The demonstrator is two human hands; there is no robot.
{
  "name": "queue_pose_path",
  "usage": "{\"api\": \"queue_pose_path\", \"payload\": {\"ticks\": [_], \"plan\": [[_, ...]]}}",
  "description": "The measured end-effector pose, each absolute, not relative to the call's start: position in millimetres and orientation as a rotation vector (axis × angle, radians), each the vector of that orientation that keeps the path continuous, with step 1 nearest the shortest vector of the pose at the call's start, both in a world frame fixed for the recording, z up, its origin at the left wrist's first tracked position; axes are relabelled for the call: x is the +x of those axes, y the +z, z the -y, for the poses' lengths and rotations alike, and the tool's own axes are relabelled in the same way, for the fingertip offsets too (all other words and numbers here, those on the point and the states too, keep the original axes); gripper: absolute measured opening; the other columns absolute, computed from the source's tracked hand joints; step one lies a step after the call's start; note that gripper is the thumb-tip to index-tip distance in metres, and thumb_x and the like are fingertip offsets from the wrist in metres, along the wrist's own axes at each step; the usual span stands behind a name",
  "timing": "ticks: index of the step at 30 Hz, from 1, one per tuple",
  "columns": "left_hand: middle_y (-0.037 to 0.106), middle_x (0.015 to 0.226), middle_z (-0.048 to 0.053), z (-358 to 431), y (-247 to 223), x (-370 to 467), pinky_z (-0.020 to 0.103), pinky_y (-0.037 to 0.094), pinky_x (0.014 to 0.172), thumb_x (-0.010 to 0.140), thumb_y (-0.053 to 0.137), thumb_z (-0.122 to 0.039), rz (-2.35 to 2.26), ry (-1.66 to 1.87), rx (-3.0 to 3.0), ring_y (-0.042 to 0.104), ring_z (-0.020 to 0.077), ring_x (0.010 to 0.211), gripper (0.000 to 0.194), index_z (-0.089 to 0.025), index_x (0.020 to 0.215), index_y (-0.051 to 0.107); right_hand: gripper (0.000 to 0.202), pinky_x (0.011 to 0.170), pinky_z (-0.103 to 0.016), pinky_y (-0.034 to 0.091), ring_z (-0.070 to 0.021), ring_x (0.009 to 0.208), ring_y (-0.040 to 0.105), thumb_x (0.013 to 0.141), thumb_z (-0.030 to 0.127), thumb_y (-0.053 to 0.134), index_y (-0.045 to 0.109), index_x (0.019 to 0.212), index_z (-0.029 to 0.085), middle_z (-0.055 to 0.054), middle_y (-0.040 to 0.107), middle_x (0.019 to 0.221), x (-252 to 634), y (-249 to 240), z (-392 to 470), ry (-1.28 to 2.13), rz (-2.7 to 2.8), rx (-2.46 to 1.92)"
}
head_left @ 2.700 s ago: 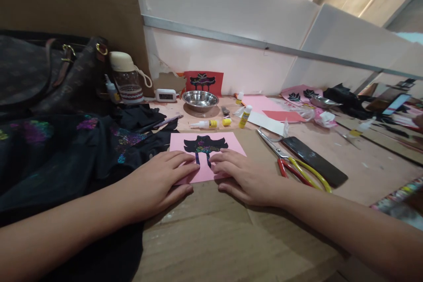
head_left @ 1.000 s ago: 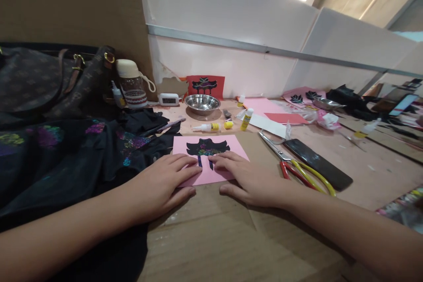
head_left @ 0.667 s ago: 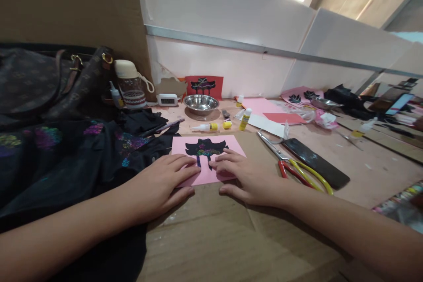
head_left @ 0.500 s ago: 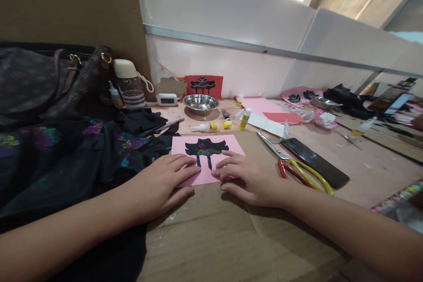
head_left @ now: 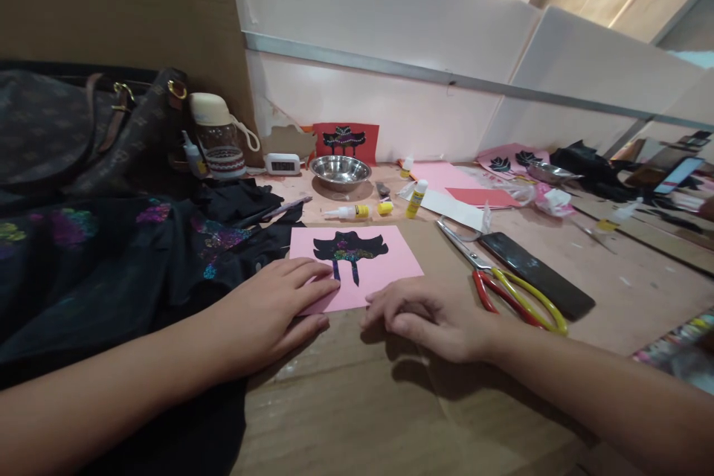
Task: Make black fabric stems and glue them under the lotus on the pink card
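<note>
A pink sheet of card [head_left: 390, 260] lies flat on the cardboard. On it is a black fabric cut-out [head_left: 351, 247] shaped like a roofed gate, with glittery patches and two narrow legs. My left hand [head_left: 293, 290] rests flat on the card's left side, its fingertips at the left leg, and its fingers are stretched out. My right hand [head_left: 421, 316] hovers at the card's lower right corner, fingers loosely curled with a shadow beneath, and nothing shows in it. Right of it lie scissors [head_left: 494, 279] with one red and one yellow handle.
Beside the scissors is a dark phone [head_left: 535, 275]. Behind the card are a glue bottle [head_left: 351, 212], a glue stick [head_left: 416, 198] and a metal bowl [head_left: 341, 171]. Black glittery fabric [head_left: 111, 268] covers the left side. A red card [head_left: 368, 143] leans against the wall.
My right hand has lifted off the cut-out's right leg and drawn back toward me, its fingers curling. More of the card's right side shows. My left hand stays in place.
</note>
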State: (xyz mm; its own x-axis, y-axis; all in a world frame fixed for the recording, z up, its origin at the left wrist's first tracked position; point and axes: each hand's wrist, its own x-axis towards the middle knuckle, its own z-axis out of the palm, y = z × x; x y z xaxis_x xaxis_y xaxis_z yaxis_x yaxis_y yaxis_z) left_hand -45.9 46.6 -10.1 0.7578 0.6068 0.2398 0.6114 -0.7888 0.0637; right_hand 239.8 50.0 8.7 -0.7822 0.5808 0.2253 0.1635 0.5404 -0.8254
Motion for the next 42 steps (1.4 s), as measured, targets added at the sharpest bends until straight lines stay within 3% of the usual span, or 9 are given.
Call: {"api": "queue_pose_path", "payload": {"ticks": [3,7,13,17,25,29,32,35,42], "plan": [[0.063,0.142,0.016,-45.9,-10.0,-45.8,0.054,0.05,0.107,0.105,0.048,-0.04,1.023,-0.388,-2.929,0.058,0.0344,0.129,0.043,-0.018,0.14,0.061,0.046,0.121,-0.05,0.036,-0.017,0.081,0.069,0.1,0.054,0.057,0.062,0.07,0.019,-0.002,0.068,0.071,236.9,8.0,-52.0,1.315,2.288,-0.644],[0.064,0.141,0.016,-45.6,-10.1,-45.9,0.054,0.05,0.107,0.105,0.048,-0.039,1.031,-0.391,-2.923,0.058,0.0344,0.129,0.043,-0.018,0.139,0.061,0.065,0.11,-0.048,0.047,-0.0161,0.064,0.063,0.091,0.073,0.059,0.051,0.053,0.021,0.004,0.048,0.05,236.0,8.9,-52.3,1.811,2.199,-0.678],[0.064,0.142,0.016,-46.2,-11.1,-46.8,0.054,0.05,0.107,0.104,0.049,-0.04,1.013,-0.405,-2.926,0.059,0.0345,0.128,0.043,-0.017,0.139,0.062,0.062,0.122,-0.046,0.031,-0.0102,0.055,0.049,0.09,0.069,0.064,0.05,0.054,0.02,0.008,0.042,0.054,242.0,10.2,-55.8,1.711,2.283,-0.577],[0.063,0.143,0.014,-47.2,-12.2,-47.1,0.052,0.048,0.11,0.104,0.051,-0.04,1.046,-0.424,-2.939,0.057,0.0329,0.13,0.042,-0.02,0.14,0.061,0.068,0.103,-0.046,0.052,-0.0099,0.044,0.046,0.086,0.075,0.063,0.048,0.049,0.02,0.006,0.046,0.046,244.6,7.6,-56.5,2.32,2.124,-0.25],[0.064,0.142,0.016,-44.9,-6.6,-45.3,0.054,0.05,0.108,0.103,0.052,-0.038,1.06,-0.409,-2.942,0.059,0.0351,0.129,0.042,-0.018,0.138,0.063,0.076,0.102,-0.032,0.051,-0.0117,0.053,0.052,0.07,0.096,0.053,0.05,0.051,0.022,0.003,0.05,0.054,238.4,39.8,-36.6,2.35,2.408,-0.46],[0.064,0.142,0.017,-43.5,-5.3,-44.0,0.055,0.05,0.108,0.103,0.052,-0.037,1.06,-0.404,-2.943,0.059,0.0354,0.129,0.042,-0.017,0.138,0.063,0.071,0.108,-0.039,0.047,-0.0127,0.062,0.055,0.083,0.086,0.053,0.048,0.054,0.022,0.002,0.051,0.058,238.4,40.4,-30.1,1.988,2.289,-0.608],[0.062,0.144,0.018,-40.7,-5.2,-42.9,0.057,0.05,0.109,0.103,0.053,-0.036,1.085,-0.38,-2.953,0.057,0.0363,0.131,0.043,-0.017,0.139,0.062,0.069,0.078,-0.03,0.056,-0.0142,0.064,0.059,0.083,0.084,0.057,0.053,0.059,0.019,0.0,0.053,0.06,239.6,32.9,-29.7,2.045,2.32,-0.649],[0.059,0.148,0.019,-35.9,-4.6,-41.3,0.058,0.049,0.109,0.102,0.054,-0.038,1.093,-0.359,-2.967,0.056,0.0378,0.134,0.046,-0.017,0.142,0.059,0.061,0.049,-0.021,0.043,-0.0117,0.053,0.053,0.087,0.076,0.06,0.059,0.069,0.017,0.0,0.056,0.061,242.1,29.9,-31.7,1.846,2.216,-0.913],[0.061,0.146,0.019,-30.9,-6.8,-35.7,0.052,0.049,0.111,0.101,0.054,-0.041,1.047,-0.426,-2.981,0.058,0.0349,0.133,0.05,-0.012,0.142,0.058,0.025,0.063,-0.025,0.05,-0.0154,0.069,0.062,0.098,0.033,0.051,0.069,0.087,0.018,-0.003,0.068,0.076,242.0,32.4,-46.0,0.956,2.284,-1.052]]}}
